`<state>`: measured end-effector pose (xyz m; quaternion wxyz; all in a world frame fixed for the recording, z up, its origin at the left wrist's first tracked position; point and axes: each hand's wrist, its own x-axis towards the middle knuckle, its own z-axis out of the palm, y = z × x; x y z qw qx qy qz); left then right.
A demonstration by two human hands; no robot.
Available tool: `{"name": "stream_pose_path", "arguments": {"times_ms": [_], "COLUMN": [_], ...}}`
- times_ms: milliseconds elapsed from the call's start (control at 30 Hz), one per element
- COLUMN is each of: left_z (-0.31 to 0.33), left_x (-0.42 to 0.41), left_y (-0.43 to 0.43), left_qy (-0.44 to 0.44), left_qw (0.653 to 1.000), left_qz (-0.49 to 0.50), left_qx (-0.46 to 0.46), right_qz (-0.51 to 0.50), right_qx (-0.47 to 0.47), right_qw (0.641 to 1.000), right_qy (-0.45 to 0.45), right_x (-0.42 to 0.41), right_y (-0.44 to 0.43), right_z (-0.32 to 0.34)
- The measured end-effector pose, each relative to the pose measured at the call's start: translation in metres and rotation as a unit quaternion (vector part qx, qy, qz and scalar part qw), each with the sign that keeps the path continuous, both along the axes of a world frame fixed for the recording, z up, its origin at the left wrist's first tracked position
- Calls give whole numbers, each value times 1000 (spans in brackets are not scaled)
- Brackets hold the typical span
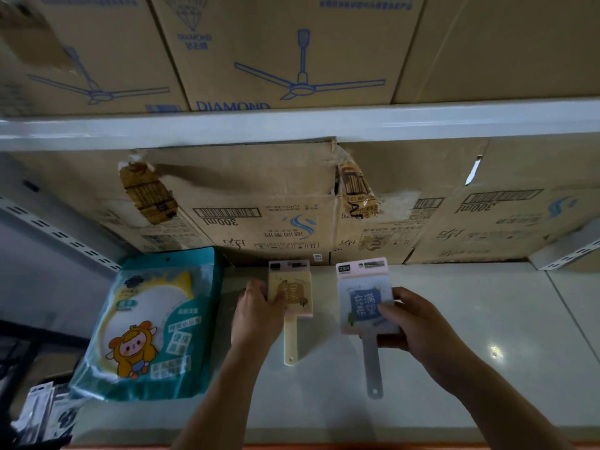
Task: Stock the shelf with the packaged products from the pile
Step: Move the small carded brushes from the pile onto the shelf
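Two packaged paddle-shaped products with long handles are over the pale shelf board [487, 319]. My left hand [256, 316] grips the yellow one [293, 297] by its left edge, thumb on the front; it lies on the shelf near the back boxes. My right hand [418, 323] holds the blue-and-pink one [363, 297] from its right side, thumb across its face, its grey handle [373, 368] pointing toward me. A large teal pouch [152, 323] with a cartoon sheep lies flat at the shelf's left end.
Cardboard boxes [292, 206] line the shelf's back. Above, a white shelf edge [292, 125] carries fan cartons [285, 50]. A slotted upright [61, 235] stands at left. Small packaged items [42, 414] sit at the lower left, below the shelf.
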<state>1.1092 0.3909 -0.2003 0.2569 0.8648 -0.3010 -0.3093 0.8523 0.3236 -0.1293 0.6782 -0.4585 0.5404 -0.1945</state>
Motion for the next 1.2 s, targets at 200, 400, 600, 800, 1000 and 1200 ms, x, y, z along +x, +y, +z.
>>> {"name": "stream_pose_path", "arguments": {"times_ms": [200,400,600,800,1000,1200], "left_z": [28,35,28,24,25,25], "left_x": [-6,-6,-8,-8,-6,-5], "left_y": [23,62,84,88,88,90], "left_qy": [-42,-32,-19,-12,-12,-20], "left_qw": [996,994,994,994,993,993], "left_qz": [-81,-102,-105,-106,-117,-116], "left_qx": [-9,-16,16,8,-8,-4], "right_qz": [48,79,56,84,106,110], "right_qx": [-31,-73,-110,-237,-288,-285], "right_qw": [998,994,991,952,921,918], "right_qy": [20,37,58,172,240,253], "right_x": [40,92,116,123,126,126], "right_y": [-5,-2,0,-3,-4,-5], "right_z": [-4,-30,-47,-62,-67,-73]}}
